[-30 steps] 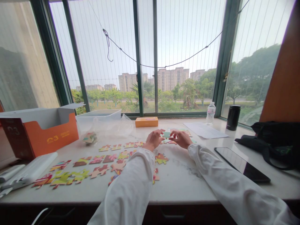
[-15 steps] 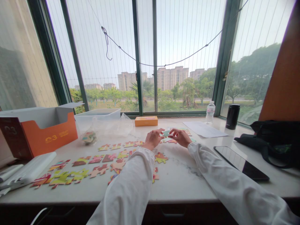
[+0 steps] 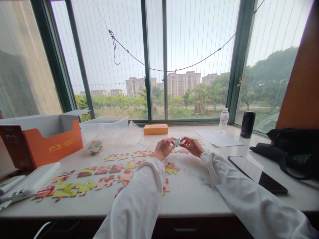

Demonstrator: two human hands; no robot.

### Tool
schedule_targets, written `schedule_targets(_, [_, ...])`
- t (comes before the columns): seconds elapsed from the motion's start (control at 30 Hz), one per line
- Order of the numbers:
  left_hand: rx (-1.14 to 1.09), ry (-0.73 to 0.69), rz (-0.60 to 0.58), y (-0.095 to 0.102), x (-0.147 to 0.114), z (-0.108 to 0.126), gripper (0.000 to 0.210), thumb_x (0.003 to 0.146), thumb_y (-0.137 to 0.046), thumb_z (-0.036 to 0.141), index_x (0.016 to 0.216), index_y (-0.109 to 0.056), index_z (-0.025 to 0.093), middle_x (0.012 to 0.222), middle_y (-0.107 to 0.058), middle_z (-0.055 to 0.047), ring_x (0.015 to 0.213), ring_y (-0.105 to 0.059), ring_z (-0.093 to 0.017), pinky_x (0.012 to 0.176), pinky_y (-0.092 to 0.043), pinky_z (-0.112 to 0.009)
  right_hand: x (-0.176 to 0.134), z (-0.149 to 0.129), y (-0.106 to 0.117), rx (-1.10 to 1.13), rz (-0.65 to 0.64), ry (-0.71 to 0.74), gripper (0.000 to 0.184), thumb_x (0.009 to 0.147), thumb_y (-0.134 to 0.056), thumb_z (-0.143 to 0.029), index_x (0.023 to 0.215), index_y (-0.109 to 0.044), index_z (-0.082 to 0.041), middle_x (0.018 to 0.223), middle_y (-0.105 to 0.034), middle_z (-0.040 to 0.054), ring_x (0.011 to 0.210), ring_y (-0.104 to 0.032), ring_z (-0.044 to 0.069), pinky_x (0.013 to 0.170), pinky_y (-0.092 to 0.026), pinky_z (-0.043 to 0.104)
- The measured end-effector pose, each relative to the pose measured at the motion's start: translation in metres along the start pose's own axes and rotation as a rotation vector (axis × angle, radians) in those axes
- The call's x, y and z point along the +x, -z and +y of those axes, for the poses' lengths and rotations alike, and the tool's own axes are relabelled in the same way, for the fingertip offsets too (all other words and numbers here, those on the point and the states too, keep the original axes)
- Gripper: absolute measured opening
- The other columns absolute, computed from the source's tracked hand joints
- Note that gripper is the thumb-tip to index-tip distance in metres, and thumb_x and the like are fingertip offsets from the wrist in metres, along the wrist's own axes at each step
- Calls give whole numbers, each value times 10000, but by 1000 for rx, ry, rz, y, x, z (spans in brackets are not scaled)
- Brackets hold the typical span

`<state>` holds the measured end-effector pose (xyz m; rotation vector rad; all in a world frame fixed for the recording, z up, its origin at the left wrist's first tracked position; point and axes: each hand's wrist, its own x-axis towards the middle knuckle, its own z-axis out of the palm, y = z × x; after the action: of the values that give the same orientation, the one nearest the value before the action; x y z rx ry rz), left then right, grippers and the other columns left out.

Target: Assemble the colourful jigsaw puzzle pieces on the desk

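Observation:
Between my two hands is a light green puzzle piece [image 3: 176, 142], pinched at its left by my left hand [image 3: 163, 148] and at its right by my right hand [image 3: 191, 146]. Behind and below it, joined or adjoining puzzle pieces [image 3: 181, 150] lie on the table, partly covered by my fingers. A yellow and red puzzle piece [image 3: 171, 168] rests nearer to me, right of my left sleeve. Loose puzzle pieces [image 3: 101, 169] spread in rows to the left, some hidden by my left forearm.
At the left stand an orange box [image 3: 56, 141], a clear plastic bin [image 3: 104, 122] and a bagged bundle [image 3: 95, 147]. A small orange box [image 3: 156, 129] sits by the window. To the right are paper [image 3: 216, 137], a water bottle [image 3: 224, 120], a black tumbler [image 3: 248, 124], a phone [image 3: 256, 174] and a black bag [image 3: 294, 149].
The green puzzle piece has tilted slightly between my fingertips. Both hands stay in nearly the same place, and the other pieces have not moved.

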<state>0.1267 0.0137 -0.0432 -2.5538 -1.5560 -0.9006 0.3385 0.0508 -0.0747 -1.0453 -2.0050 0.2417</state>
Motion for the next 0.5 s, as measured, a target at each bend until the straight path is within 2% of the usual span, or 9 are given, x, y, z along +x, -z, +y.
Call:
schedule_targets(0.2, [28, 26, 18, 2, -2, 4, 432, 812, -666, 259, 1228, -616, 365, 1032, -731, 42, 910, -669, -158, 829, -489, -269, -1, -4, 2, -28, -22, 10, 397, 813, -614, -596, 917, -694, -220, 740, -686, 8, 643, -583, 141, 633, -438, 252])
schedule_targets(0.37, [34, 9, 41, 1, -1, 3, 470, 790, -675, 260, 1240, -606, 375, 1014, -729, 43, 884, -669, -167, 812, -496, -279, 1, -7, 3, 1, -20, -10, 408, 907, -488, -552, 881, -696, -202, 730, -691, 23, 659, -604, 148, 662, -450, 261])
schedule_targets(0.5, [29, -10, 37, -1, -1, 2, 483, 784, -674, 257, 1246, -599, 376, 1005, -728, 44, 849, -670, -161, 785, -493, -270, 3, 3, 1, -40, 21, -43, 321, 884, -543, -499, 882, -696, -217, 734, -697, 11, 639, -598, 145, 656, -451, 260])
